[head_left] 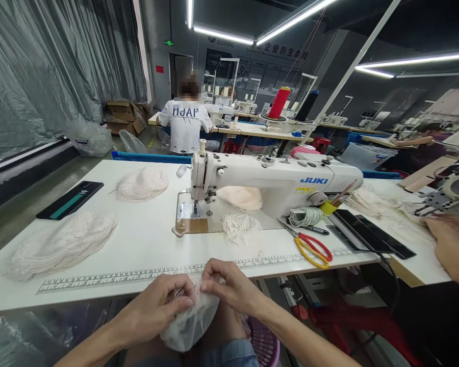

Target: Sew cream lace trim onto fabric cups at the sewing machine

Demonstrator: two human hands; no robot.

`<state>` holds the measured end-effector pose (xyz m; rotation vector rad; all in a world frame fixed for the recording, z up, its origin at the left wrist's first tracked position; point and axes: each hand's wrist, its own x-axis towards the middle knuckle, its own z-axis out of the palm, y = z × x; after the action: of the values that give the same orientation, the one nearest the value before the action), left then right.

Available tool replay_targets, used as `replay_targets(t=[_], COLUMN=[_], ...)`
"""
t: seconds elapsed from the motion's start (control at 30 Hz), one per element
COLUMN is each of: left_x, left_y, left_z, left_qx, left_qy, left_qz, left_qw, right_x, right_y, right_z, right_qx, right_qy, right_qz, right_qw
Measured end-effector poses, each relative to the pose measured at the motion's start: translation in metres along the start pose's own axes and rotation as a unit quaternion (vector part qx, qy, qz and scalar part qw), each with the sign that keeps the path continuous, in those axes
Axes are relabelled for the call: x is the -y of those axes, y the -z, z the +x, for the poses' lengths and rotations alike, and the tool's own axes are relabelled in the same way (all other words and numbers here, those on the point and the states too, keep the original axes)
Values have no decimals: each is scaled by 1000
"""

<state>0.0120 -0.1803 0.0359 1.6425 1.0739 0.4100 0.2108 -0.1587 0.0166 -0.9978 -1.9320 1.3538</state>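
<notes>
Over the lap, just in front of the tabletop's near edge, a sheer white fabric piece (189, 329) hangs between the left hand (162, 305) and the right hand (231, 289); the fingers of both are closed, pinching its upper rim close together, apparently so that the short stretch between them stays taut while the rest hangs loose. A ruler scale (118, 279) runs along the front of the tabletop (145, 244), probably for measuring without a loose tape. Scissors (315, 250) with one red and one yellow handle lie to the right, likely for easy reach, beside a coil of pale cord (305, 216). A lace bundle (241, 228) sits before the sewing machine (260, 173), marked "JUKI" in blue above a yellow label too small to read. To its left, two pale fabric stacks, one nearer (69, 242) and one farther (142, 183), seem set apart to leave the needle area free. Beyond, a co-worker's white shirt (185, 125) bears dark lettering, not clearly legible; the back wall reads "CLOTHING" above Chinese characters and smaller English beginning "Quality".
</notes>
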Motion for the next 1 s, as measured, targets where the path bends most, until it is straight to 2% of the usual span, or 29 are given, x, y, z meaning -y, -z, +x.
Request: replay_targets(t=[0.2,0.33,0.43,0.63,0.77,0.9,1.0], left_x=[1,3,4,14,21,15,6], left_y=[2,4,4,2,0,-2,3], left_z=[-16,-15,-11,-5,-1,0,-1], left_qx=[51,40,38,-2,-26,-56,-37], left_qy=[27,32,29,32,56,69,69], left_qz=[-30,-39,-38,35,69,65,19], left_qw=[998,998,998,999,996,994,997], right_x=[0,-1,-2,-1,-3,-6,-3], right_y=[-9,-8,-8,-8,-7,-6,-4], right_z=[-5,-7,-8,-6,-3,0,2], right_qx=[-2,28,26,31,23,20,21], right_qy=[-25,-4,7,12,-3,-16,-29], right_qz=[28,13,-23,-34,-35,-6,21], right_qw=[999,1000,999,999,999,1000,999])
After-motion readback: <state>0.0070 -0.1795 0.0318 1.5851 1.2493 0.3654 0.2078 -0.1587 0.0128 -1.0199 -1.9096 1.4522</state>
